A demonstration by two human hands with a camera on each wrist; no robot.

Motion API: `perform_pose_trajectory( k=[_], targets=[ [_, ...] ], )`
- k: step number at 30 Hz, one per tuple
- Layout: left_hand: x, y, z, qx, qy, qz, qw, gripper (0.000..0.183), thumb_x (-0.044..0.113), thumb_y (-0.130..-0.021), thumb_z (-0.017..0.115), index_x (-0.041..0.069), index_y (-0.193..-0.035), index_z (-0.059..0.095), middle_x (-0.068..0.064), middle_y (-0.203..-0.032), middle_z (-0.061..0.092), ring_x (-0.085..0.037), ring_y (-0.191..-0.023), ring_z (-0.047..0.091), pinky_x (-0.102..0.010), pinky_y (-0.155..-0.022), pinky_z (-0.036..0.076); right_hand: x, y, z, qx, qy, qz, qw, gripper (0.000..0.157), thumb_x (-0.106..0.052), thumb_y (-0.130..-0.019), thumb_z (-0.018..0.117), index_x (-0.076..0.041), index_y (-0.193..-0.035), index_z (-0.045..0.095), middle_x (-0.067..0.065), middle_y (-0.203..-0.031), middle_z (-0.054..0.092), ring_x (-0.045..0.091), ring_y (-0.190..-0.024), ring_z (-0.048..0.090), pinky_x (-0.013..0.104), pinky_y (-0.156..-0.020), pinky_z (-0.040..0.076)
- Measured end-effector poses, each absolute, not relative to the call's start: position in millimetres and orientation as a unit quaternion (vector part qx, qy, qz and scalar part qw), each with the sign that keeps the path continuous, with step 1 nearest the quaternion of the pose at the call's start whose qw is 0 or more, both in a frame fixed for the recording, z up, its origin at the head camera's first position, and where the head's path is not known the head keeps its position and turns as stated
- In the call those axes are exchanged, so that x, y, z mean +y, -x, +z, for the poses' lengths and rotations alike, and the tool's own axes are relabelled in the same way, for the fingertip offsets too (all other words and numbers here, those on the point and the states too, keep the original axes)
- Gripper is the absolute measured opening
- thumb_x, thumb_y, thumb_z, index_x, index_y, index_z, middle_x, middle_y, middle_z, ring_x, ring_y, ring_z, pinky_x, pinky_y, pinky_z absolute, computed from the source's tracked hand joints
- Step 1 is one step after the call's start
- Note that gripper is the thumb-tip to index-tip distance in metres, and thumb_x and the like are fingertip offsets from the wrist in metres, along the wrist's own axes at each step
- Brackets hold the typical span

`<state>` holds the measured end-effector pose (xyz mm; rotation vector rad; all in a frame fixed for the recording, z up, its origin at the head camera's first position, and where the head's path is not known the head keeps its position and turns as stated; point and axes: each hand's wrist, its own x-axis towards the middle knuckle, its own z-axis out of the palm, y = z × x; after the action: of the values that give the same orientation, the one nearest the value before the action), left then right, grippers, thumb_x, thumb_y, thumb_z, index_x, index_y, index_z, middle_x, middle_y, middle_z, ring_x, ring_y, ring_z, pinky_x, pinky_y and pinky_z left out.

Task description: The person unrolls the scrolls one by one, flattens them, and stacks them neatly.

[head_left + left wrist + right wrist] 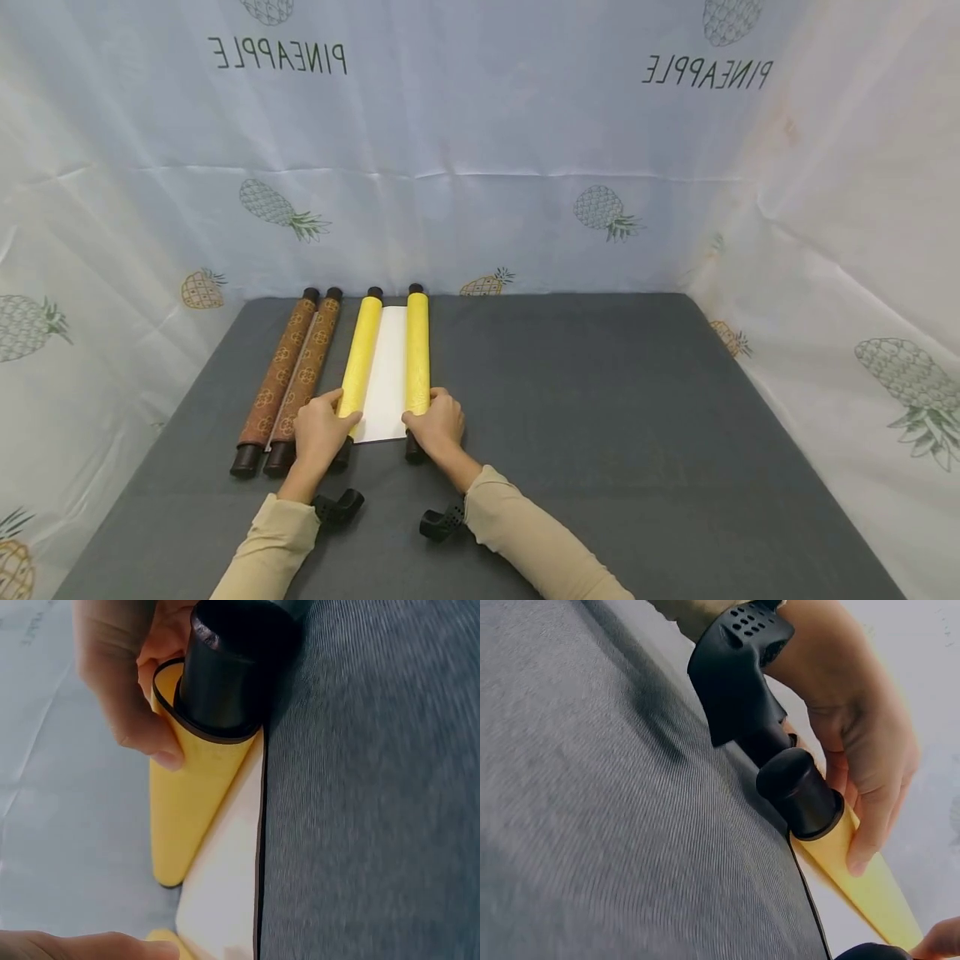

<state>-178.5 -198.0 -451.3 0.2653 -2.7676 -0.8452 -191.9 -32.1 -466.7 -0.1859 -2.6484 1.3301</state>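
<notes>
A yellow scroll with black end knobs lies partly unrolled, a strip of white paper showing between its two rolls. My left hand grips the near end of the left roll, thumb on the inner side and fingers over the outer side. Around the near end of the right roll curls my right hand, its thumb lying on the yellow face. In the left wrist view, the left thumb and fingers hold the yellow roll just behind its black knob.
Left of the yellow scroll lies a brown patterned scroll, its two rolls close together, near the left hand. All rest on a dark grey cloth-covered table. A white curtain with pineapple prints stands behind and at both sides.
</notes>
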Motion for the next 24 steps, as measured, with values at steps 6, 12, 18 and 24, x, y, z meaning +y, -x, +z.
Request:
perform_pose_trajectory(
  k=[6, 12, 18, 24],
  targets=[
    [-183.5, 181.8, -453.5, -0.945, -0.075, -0.299, 0.113, 0.056, 0.014, -0.077, 0.075, -0.01, -0.125, 0.059, -0.032, -0.109, 0.068, -0.042, -0.082, 0.068, -0.051, -0.069, 0.052, -14.4, 193.2, -468.1, -0.891, 0.067, 0.44, 0.089, 0.044, -0.018, -0.065, 0.078, -0.003, -0.105, 0.068, 0.009, -0.082, 0.071, 0.019, -0.066, 0.062, 0.027, -0.056, 0.046],
    [-165.3, 186.4, -454.9, -0.941, -0.056, -0.314, 0.115, 0.054, 0.014, -0.077, 0.076, -0.01, -0.123, 0.06, -0.03, -0.106, 0.07, -0.04, -0.083, 0.069, -0.05, -0.072, 0.052, 6.8, 194.0, -467.6, -0.895, 0.068, 0.433, 0.084, 0.046, -0.018, -0.067, 0.077, -0.002, -0.108, 0.067, 0.011, -0.087, 0.072, 0.021, -0.069, 0.064, 0.03, -0.06, 0.049],
    [-142.7, 190.9, -457.3, -0.934, -0.034, -0.336, 0.115, 0.048, 0.013, -0.078, 0.076, -0.009, -0.118, 0.063, -0.027, -0.101, 0.072, -0.036, -0.079, 0.069, -0.048, -0.072, 0.053, 33.8, 197.0, -468.3, -0.891, 0.081, 0.438, 0.09, 0.044, -0.016, -0.068, 0.076, -0.001, -0.109, 0.067, 0.013, -0.089, 0.073, 0.024, -0.072, 0.066, 0.034, -0.063, 0.051],
    [-126.4, 188.6, -460.9, -0.939, -0.02, -0.325, 0.112, 0.043, 0.012, -0.079, 0.075, -0.012, -0.112, 0.063, -0.025, -0.088, 0.071, -0.027, -0.065, 0.063, -0.039, -0.058, 0.051, 52.7, 195.2, -468.3, -0.899, 0.088, 0.422, 0.084, 0.044, -0.018, -0.069, 0.076, -0.001, -0.109, 0.067, 0.014, -0.09, 0.073, 0.025, -0.072, 0.066, 0.035, -0.063, 0.051]
  ],
)
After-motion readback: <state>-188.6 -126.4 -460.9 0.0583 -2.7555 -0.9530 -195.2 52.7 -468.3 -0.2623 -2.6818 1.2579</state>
